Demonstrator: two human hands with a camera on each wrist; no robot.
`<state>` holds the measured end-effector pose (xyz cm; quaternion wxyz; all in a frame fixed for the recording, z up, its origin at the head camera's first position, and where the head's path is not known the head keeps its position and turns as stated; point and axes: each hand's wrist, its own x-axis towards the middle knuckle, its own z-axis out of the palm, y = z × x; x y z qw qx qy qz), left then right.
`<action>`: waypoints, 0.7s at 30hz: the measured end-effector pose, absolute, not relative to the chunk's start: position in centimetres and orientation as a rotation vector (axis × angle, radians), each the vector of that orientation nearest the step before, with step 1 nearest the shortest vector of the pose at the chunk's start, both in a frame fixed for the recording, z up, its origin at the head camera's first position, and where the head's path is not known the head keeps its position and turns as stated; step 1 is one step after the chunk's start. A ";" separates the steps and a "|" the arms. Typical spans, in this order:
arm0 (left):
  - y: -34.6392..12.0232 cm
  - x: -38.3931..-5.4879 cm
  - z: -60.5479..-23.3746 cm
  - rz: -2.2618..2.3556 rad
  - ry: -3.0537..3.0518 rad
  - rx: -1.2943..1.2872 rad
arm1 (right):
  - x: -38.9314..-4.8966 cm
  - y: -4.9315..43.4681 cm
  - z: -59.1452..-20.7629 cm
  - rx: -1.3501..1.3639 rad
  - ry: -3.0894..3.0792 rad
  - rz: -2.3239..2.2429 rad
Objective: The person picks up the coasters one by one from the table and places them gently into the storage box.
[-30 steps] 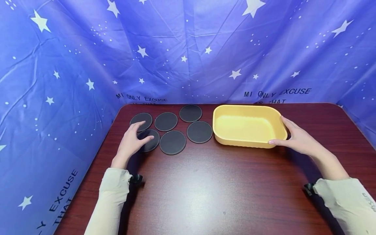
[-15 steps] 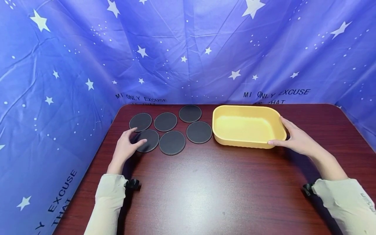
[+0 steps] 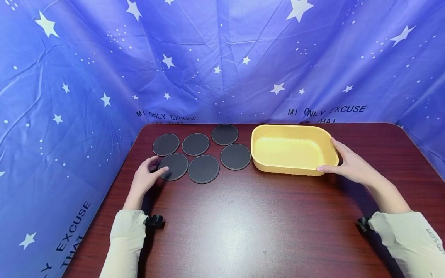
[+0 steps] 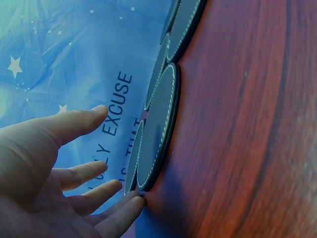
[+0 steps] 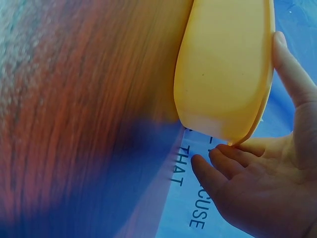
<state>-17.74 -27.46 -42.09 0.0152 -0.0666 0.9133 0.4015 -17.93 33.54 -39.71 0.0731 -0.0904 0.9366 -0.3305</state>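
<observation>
Several round black coasters with pale stitched edges lie flat at the back left of the table. My left hand [image 3: 145,175] is at the left side of the front-left coaster [image 3: 174,167]. Its thumb hovers over that coaster, and the fingers are loosely spread beside its edge with nothing between them; in the left wrist view the little finger [image 4: 130,210] comes close to the coaster's rim, and contact cannot be told. My right hand [image 3: 352,164] holds the right end of a yellow rectangular bin [image 3: 290,170], thumb on the near rim, fingers at the end wall.
Other coasters stand near: back left [image 3: 166,144], back middle [image 3: 196,144], front middle [image 3: 203,169], and two [image 3: 225,134] beside the bin. A blue star-printed curtain [image 3: 208,58] hangs behind and left of the dark red table [image 3: 243,220].
My left hand has drawn back leftward and toward me, off the back-left coaster, and lowered beside the front-left one. The right hand and bin stay put.
</observation>
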 end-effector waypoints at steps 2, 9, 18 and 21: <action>-27.4 -17.8 -42.1 1.318 2.803 -0.206 | -17.9 33.5 -39.7 -0.268 2.806 -1.000; -27.4 -17.8 -42.0 1.544 2.662 -0.260 | -18.0 33.7 -39.9 -0.271 2.799 -1.026; -27.5 -17.8 -41.9 1.774 2.442 -0.416 | -17.9 33.6 -39.9 -0.270 2.792 -1.053; -27.5 -17.8 -42.0 1.801 2.428 -0.408 | -17.9 33.6 -39.9 -0.270 2.792 -1.054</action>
